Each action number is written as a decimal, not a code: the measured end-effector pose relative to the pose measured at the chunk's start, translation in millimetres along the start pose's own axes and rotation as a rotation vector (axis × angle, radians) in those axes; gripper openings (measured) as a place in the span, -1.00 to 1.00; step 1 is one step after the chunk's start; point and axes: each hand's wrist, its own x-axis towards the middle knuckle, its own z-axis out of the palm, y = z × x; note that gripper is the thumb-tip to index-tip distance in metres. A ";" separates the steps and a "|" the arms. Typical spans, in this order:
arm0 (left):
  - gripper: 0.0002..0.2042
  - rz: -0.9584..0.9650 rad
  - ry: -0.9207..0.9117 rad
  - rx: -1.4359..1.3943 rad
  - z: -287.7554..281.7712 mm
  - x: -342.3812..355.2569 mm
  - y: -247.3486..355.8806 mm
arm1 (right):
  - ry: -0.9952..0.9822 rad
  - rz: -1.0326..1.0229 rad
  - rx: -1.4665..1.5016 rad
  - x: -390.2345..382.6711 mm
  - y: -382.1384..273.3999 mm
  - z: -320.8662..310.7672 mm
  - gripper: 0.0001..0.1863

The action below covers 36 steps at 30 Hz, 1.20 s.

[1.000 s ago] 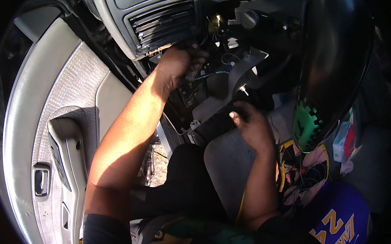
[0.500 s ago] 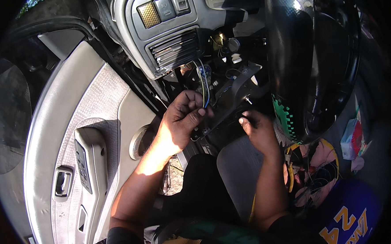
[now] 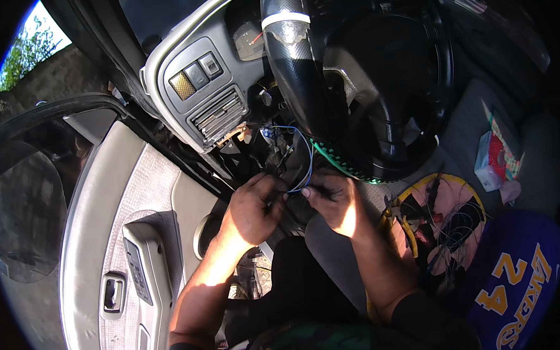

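A thin blue wire (image 3: pixel 312 155) loops out from under the dashboard, below the air vent, and curves down to my two hands. My left hand (image 3: pixel 251 211) is closed, its thumb and fingertips pinching the wire's lower stretch. Just to its right, my right hand (image 3: pixel 333 202) pinches the same wire between thumb and curled fingers. Only a short piece of wire shows between the two hands. The fingertips are in shadow, so the wire's exact end is hidden.
The steering wheel (image 3: pixel 296 66) stands close above my right hand. An air vent (image 3: pixel 219 117) and switches (image 3: pixel 195 75) are in the dashboard. The open door panel (image 3: pixel 120 202) is at left. A yellow-rimmed bag (image 3: pixel 482 205) with pliers (image 3: pixel 410 235) and wires lies at right.
My right hand has moved left and up to the wire beside my left hand. The blue wire now bows out in a wide loop. The view has shifted, bringing in more of the steering wheel.
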 end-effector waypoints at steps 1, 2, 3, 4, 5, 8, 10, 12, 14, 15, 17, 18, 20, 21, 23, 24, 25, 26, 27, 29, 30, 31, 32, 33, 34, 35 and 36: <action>-0.87 0.001 0.023 -0.023 1.9 -1.0 0.3 | 0.033 0.043 0.020 -4.3 13.1 -1.6 -0.83; -0.87 0.002 0.046 -0.046 4.1 -2.2 -0.1 | 0.068 0.121 0.246 -8.2 24.7 -2.3 -0.83; -0.88 -0.096 0.077 -0.178 7.8 -4.9 -2.5 | 0.096 0.201 0.473 -10.2 31.7 -0.4 -0.84; -0.88 -0.194 0.108 -0.309 13.3 -7.4 -6.3 | 0.123 0.283 0.701 -11.4 38.2 1.2 -0.84; -0.88 -0.292 0.140 -0.441 16.4 -10.5 -9.6 | 0.120 0.269 0.810 -12.0 44.7 2.1 -0.81; -0.90 -0.254 0.150 -0.382 14.5 -21.8 -17.4 | 0.093 0.224 0.873 -10.9 40.4 7.2 -0.84; -0.88 -0.043 0.115 -0.269 9.7 -27.4 -17.6 | 0.042 0.190 0.947 -7.2 38.4 3.9 -0.85; -0.86 0.007 0.134 -0.265 5.7 -29.2 -12.4 | 0.066 0.247 0.996 -6.0 30.3 -1.2 -0.87; -0.87 -0.005 0.108 -0.213 0.8 -28.6 -10.0 | 0.109 0.177 0.958 -3.6 27.5 -2.7 -0.90; -0.87 -0.011 0.096 -0.185 -1.5 -27.6 -9.5 | 0.131 0.138 0.962 -2.9 27.4 -4.2 -0.90; -0.87 -0.025 0.096 -0.176 -0.7 -25.9 -14.2 | 0.126 0.122 0.953 -2.1 33.5 -11.4 -0.91; -0.87 -0.032 0.093 -0.171 0.2 -25.2 -16.0 | 0.137 0.132 0.948 -1.8 37.0 -12.3 -0.92; -0.87 -0.072 0.089 -0.178 -0.4 -25.3 -15.8 | 0.160 0.151 0.937 -1.6 42.6 -13.4 -0.93; -0.87 -0.084 0.094 -0.172 -1.3 -26.1 -14.7 | 0.152 0.140 0.925 -1.6 42.8 -12.9 -0.93; -0.86 -0.082 0.098 -0.134 -1.4 -26.2 -16.9 | 0.136 0.119 0.901 -1.9 41.5 -12.0 -0.94; -0.86 -0.072 0.099 -0.101 -1.3 -26.2 -20.4 | 0.154 0.122 0.892 -1.8 38.5 -11.5 -0.94; -0.86 -0.063 0.101 -0.069 -1.7 -26.1 -23.3 | 0.172 0.126 0.884 -1.4 33.9 -11.7 -0.93; -0.86 -0.056 0.110 -0.056 -2.2 -25.3 -24.8 | 0.189 0.130 0.875 -1.4 30.6 -11.9 -0.93; -0.85 -0.047 0.119 -0.041 -3.1 -22.8 -25.2 | 0.186 0.147 0.878 -1.4 29.0 -13.8 -0.91; -0.87 -0.029 0.141 -0.002 -2.1 -21.2 -27.2 | 0.118 0.136 0.880 -1.8 35.2 -17.9 -0.92; -0.87 -0.029 0.144 -0.004 -1.5 -21.4 -29.3 | 0.087 0.127 0.880 -1.2 35.9 -18.0 -0.92; -0.87 -0.028 0.146 -0.005 -1.0 -21.9 -31.1 | 0.073 0.098 0.873 -2.1 33.3 -16.5 -0.95; -0.87 -0.026 0.147 -0.007 -1.2 -22.2 -32.4 | 0.012 0.074 0.912 -1.4 35.7 -16.7 -0.94; -0.86 -0.009 0.151 -0.027 -2.6 -22.0 -32.4 | -0.048 0.049 0.950 -0.7 38.3 -18.2 -0.92; -0.86 0.009 0.154 -0.047 -5.2 -21.6 -32.0 | -0.107 0.023 0.987 -0.7 40.0 -20.1 -0.90; -0.85 0.027 0.155 -0.068 -7.8 -20.9 -32.9 | -0.082 0.025 0.925 -3.7 40.0 -22.7 -0.87; -0.86 0.008 0.168 -0.026 -10.8 -21.5 -41.0 | -0.061 0.028 0.867 -7.0 36.6 -22.6 -0.85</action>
